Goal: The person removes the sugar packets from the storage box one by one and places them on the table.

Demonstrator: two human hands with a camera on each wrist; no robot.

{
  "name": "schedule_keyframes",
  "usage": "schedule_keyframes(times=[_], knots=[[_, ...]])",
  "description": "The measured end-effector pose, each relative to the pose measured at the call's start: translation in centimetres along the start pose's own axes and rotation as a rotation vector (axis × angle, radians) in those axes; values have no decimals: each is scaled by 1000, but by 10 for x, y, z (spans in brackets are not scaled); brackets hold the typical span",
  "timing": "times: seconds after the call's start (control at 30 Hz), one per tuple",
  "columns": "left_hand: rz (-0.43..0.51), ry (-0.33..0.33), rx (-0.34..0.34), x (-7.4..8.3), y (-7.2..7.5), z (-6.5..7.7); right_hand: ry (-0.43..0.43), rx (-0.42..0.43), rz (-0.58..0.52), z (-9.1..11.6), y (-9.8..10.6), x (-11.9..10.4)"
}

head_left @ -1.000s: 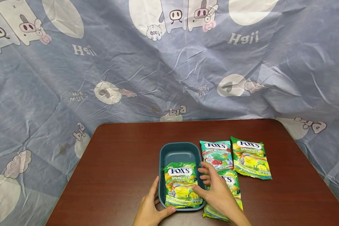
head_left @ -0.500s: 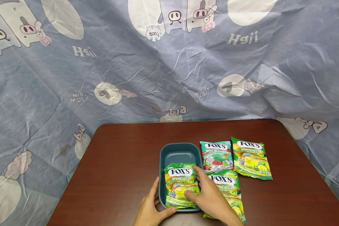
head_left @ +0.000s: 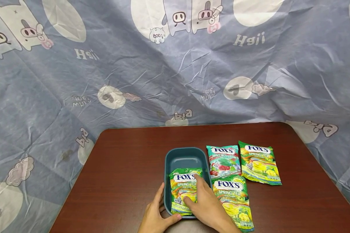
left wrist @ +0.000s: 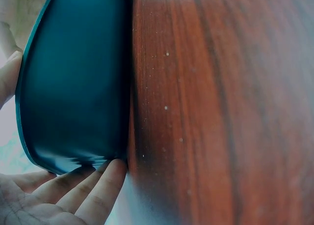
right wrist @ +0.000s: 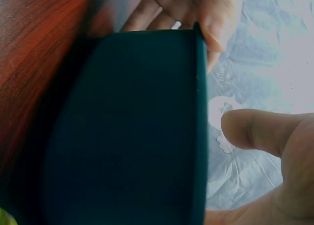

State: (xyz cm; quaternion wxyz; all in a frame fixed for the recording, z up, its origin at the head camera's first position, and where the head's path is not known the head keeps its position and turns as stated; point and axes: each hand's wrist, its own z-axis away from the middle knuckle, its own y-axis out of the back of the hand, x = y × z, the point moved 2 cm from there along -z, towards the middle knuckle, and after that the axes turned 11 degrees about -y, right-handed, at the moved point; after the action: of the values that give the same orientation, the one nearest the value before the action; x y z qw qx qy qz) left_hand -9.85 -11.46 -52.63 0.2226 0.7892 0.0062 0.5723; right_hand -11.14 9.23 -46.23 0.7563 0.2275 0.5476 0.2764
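Observation:
A dark teal plastic container (head_left: 186,155) stands on the table, with a green bag of candy (head_left: 183,189) labelled Fox's Spring Tea lying inside its nearer part. My left hand (head_left: 157,215) holds the container's near left corner, thumb at the front rim and fingers along the left wall; in the left wrist view those fingers (left wrist: 93,195) lie against the wall. Over the candy bag, my right hand (head_left: 207,204) rests with index finger and thumb spread on the wrapper. Its thumb (right wrist: 250,129) shows above the rim in the right wrist view; its other fingers are hidden.
Right of the container lie a second Spring Tea bag (head_left: 231,197), a turquoise Mint Blossom candy bag (head_left: 224,160) and, farther right, another Spring Tea bag (head_left: 259,165). The brown wooden table (head_left: 128,161) meets a hanging blue printed cloth (head_left: 151,74) at the back.
My right hand has moved left from the container's right rim onto the candy bag inside, uncovering more of the bag beside the container. My left hand and the container have stayed put.

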Motion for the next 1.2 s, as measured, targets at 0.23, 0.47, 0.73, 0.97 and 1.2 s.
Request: schedule_keyframes(times=[0.23, 0.47, 0.73, 0.97, 1.2], knots=[[1, -9, 13, -1, 0, 0, -35, -14, 31, -4, -4, -1], [-2, -22, 23, -2, 0, 1, -61, -28, 34, -7, -8, -3], [13, -42, 30, 0, 0, 1, -58, -20, 118, -16, -15, -2], [13, -34, 12, 1, -1, 0, -45, 44, 201, -18, -19, -2], [9, -32, 19, 1, -1, 0, -33, 131, 214, -19, -23, -1]])
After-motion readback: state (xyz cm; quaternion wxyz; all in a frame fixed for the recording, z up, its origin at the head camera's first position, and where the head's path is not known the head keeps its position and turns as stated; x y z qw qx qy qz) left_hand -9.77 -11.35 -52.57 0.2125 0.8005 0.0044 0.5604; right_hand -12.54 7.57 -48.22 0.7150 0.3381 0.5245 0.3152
